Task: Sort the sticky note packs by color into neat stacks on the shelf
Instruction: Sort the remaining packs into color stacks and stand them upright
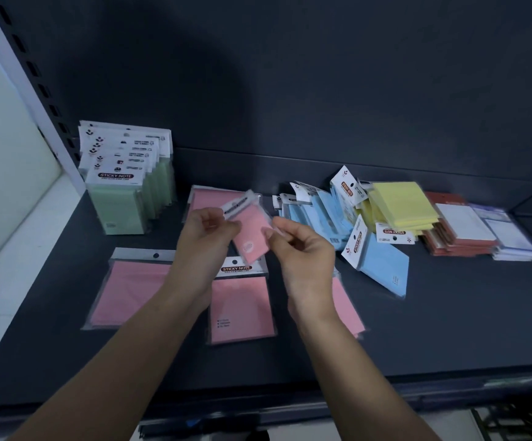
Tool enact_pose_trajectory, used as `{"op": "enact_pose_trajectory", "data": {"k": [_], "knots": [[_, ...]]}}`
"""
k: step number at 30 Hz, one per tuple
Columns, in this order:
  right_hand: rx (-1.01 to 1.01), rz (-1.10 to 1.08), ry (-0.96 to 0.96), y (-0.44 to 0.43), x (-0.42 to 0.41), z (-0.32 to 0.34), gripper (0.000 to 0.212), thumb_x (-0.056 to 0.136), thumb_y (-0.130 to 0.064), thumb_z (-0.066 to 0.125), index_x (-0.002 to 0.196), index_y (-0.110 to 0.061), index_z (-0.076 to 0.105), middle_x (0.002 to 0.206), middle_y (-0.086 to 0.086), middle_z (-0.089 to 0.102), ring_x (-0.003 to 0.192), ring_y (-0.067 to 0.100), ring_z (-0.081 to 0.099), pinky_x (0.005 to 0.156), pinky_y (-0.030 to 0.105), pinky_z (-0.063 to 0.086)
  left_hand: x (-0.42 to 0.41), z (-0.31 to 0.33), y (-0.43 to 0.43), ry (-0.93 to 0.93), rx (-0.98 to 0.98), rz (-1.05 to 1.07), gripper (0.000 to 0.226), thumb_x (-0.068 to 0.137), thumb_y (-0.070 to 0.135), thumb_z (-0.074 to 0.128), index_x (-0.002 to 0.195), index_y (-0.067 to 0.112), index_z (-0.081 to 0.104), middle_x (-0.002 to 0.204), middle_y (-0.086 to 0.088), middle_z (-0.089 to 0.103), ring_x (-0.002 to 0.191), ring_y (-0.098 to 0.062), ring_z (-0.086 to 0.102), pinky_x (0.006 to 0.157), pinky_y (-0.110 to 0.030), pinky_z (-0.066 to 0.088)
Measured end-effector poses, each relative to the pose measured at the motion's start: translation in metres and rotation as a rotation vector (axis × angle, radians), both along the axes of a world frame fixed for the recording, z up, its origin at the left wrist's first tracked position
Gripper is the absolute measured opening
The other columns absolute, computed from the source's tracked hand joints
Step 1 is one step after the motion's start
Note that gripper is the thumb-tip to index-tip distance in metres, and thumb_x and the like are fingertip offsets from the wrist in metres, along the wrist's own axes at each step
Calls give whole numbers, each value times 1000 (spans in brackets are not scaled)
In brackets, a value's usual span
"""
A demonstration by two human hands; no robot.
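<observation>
Nearest you, loose pink packs (241, 308) lie flat and apart on the shelf (449, 313), not yet stacked. Above them your left hand (199, 246) and right hand (304, 253) pinch a tilted pink pack (252, 237) by opposite edges, probably to square it. Behind, the green stack (124, 192) stands upright in a neat row, while the blue packs (322, 214) lie heaped.

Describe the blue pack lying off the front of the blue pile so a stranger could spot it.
On the dark shelf, find the jumbled blue pile right of centre. Just in front, one blue pack lies askew, its white header toward the pile. It alone shows its whole blue face.
</observation>
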State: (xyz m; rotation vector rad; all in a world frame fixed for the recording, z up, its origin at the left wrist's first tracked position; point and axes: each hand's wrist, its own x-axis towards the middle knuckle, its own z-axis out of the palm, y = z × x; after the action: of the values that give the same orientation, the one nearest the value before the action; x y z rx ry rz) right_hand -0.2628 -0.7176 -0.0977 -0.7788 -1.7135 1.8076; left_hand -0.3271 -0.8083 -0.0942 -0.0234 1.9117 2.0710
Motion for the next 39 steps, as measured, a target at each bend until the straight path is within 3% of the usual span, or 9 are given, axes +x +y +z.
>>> {"op": "enact_pose_trajectory", "data": {"k": [7,10,14,19,22,26,29,35,39], "knots": [[-366,-132,124,12,44,-5,30,80,16,58,97,-8,63,87,10,63,90,28,58,98,45,44,29,-5,14,-94,92,-80,16,87,6,59,100,13,52,96,-2,60,90,-15,59,80,-26,49],[-360,-64,123,17,64,-4,37,82,17,53,104,-11,61,83,5,66,88,23,62,92,38,49,42,-7,20,-59,156,-166,19,88,2,58,97,17,52,95,-3,62,87,-17,61,77,-29,51],[-108,-8,30,20,78,-6,40,84,10,57,105,-23,59,72,-6,67,69,7,63,64,20,52,57,-14,28,135,46,-253,31,87,-2,57,97,26,46,94,-4,63,75,-10,57,65,-18,48],[302,35,-106,35,91,-9,33,83,-15,63,105,-38,54,93,-11,66,81,13,66,68,38,57,74,-18,33,299,-81,-457,35,89,-2,53,98,32,48,93,-18,63,63,-19,59,54,-24,47],[434,137,-204,43,98,-7,27,80,-27,65,105,-34,60,90,-7,68,75,16,63,68,38,55,78,-22,32,352,-85,-530,47,88,-4,53,101,41,50,93,-4,60,63,-16,60,60,-25,52],[627,129,-300,56,105,-9,27,81,-12,70,103,-28,65,75,-6,58,62,10,49,59,18,43,86,-29,35,439,-176,-601,47,86,-2,56,119,30,52,79,16,49,61,-4,51,63,-15,45],[757,65,-389,60,104,-11,25,83,-13,68,107,-21,67,86,-6,58,76,1,52,67,6,38,89,-31,41,551,-244,-569,42,86,-3,54,123,18,51,88,19,45,70,3,48,67,-6,36],[809,89,-543,60,102,-18,28,89,-22,59,116,-16,64,107,-5,44,108,13,43,86,15,28,88,-35,40,585,-288,-534,37,86,-6,50,119,11,52,122,12,36,85,4,47,77,-1,33],[956,63,-538,56,97,-15,22,87,-8,59,108,-10,67,112,5,52,107,19,46,86,19,32,70,-28,23,542,-321,-420,33,88,1,53,117,18,52,85,21,41,70,8,45,67,-3,34]]}}
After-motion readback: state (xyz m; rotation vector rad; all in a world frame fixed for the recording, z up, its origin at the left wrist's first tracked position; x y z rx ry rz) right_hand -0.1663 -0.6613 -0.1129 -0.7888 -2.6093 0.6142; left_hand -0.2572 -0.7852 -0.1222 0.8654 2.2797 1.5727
